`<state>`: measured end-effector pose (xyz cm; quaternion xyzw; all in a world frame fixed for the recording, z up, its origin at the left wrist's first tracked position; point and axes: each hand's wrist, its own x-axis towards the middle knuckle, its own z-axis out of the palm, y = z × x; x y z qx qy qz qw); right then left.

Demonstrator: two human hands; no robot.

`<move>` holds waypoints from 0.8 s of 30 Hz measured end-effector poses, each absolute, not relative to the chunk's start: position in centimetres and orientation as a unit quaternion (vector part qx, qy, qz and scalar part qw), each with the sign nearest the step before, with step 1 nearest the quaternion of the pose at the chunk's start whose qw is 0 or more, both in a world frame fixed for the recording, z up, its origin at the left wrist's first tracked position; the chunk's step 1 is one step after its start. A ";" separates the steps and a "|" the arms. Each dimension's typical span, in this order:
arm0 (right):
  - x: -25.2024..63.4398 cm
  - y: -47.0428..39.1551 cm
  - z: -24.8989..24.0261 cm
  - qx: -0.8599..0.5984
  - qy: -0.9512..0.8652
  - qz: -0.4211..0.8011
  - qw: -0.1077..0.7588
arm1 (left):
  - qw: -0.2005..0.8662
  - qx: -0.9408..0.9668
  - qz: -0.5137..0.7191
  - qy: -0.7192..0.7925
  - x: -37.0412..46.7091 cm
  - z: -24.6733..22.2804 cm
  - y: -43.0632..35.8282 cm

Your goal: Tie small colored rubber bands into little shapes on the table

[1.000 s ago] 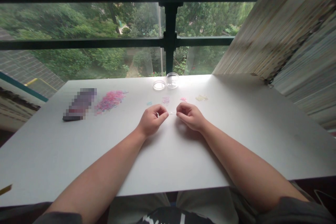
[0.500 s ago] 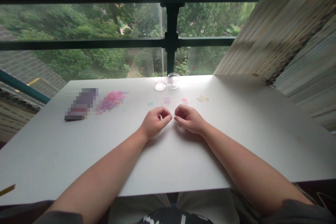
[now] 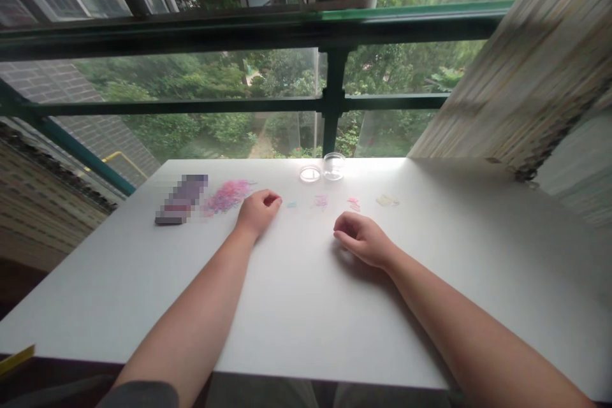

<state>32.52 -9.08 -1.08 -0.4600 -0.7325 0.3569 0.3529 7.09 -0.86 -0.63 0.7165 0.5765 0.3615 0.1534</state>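
Observation:
My left hand (image 3: 259, 211) is closed in a pinch just left of a tiny light-blue cluster (image 3: 291, 204); whatever its fingertips hold, if anything, is too small to see. Right behind that hand lies a heap of thin pink, purple and blue pieces (image 3: 229, 194), perhaps small elastic bands. My right hand (image 3: 363, 239) is curled, thumb and forefinger together, over the white table (image 3: 287, 312); I cannot make out anything in it. Beyond the hands, a lilac cluster (image 3: 320, 201), a pink cluster (image 3: 353, 203) and a pale-yellow cluster (image 3: 387, 201) lie in a row.
A clear round container (image 3: 334, 167) and a shallow clear round lid (image 3: 310, 173) stand near the table's far edge. A blurred-out dark oblong thing (image 3: 182, 201) lies at the left. A striped curtain (image 3: 482, 70) hangs on the right, beside the window.
My hands were fingertip to fingertip around a tiny thing and are now apart. The left has reached away to the blue cluster. The view has tilted up and shifted left.

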 end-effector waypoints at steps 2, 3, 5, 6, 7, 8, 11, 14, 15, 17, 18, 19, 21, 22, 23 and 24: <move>32.5 -9.1 -1.1 -0.461 -0.729 0.364 0.351 | 0.150 0.725 0.341 0.579 7.2 -1.1 -0.7; 32.5 -9.1 -1.0 -0.462 -0.728 0.366 0.350 | 0.147 0.732 0.330 0.577 7.2 -1.3 -0.7; 32.5 -9.1 -0.9 -0.464 -0.728 0.364 0.350 | 0.138 0.743 0.315 0.574 7.4 -1.4 -0.7; 32.5 -9.1 -0.9 -0.465 -0.729 0.361 0.350 | 0.135 0.747 0.310 0.572 7.5 -1.5 -0.7; 32.5 -9.1 -0.9 -0.466 -0.730 0.357 0.350 | 0.133 0.750 0.308 0.570 7.5 -1.5 -0.6; 32.5 -9.1 -0.8 -0.467 -0.731 0.355 0.349 | 0.130 0.751 0.308 0.569 7.5 -1.5 -0.6; 32.4 -9.1 -0.8 -0.470 -0.731 0.355 0.345 | 0.126 0.748 0.310 0.572 7.7 -1.5 -0.4; 32.4 -9.1 -0.9 -0.471 -0.733 0.351 0.343 | 0.126 0.744 0.302 0.583 7.9 -1.5 -0.1; 32.4 -9.1 -0.9 -0.471 -0.734 0.350 0.343 | 0.126 0.743 0.297 0.587 8.0 -1.5 -0.1; 32.4 -9.0 -0.9 -0.471 -0.734 0.351 0.341 | 0.125 0.740 0.287 0.596 8.2 -1.5 0.0; 32.4 -8.9 -0.9 -0.473 -0.733 0.353 0.339 | 0.124 0.738 0.282 0.600 8.3 -1.5 0.1; 32.4 -8.9 -0.9 -0.474 -0.732 0.355 0.337 | 0.124 0.737 0.277 0.604 8.3 -1.5 0.1; 32.4 -8.9 -0.9 -0.478 -0.731 0.354 0.336 | 0.123 0.735 0.273 0.609 8.4 -1.5 0.1; 32.5 -9.0 -0.8 -0.480 -0.730 0.352 0.336 | 0.124 0.734 0.272 0.609 8.4 -1.5 0.1; 32.5 -9.0 -0.8 -0.482 -0.730 0.349 0.337 | 0.125 0.734 0.273 0.609 8.4 -1.5 0.1; 32.5 -9.1 -0.7 -0.484 -0.730 0.346 0.338 | 0.126 0.735 0.274 0.607 8.5 -1.5 0.1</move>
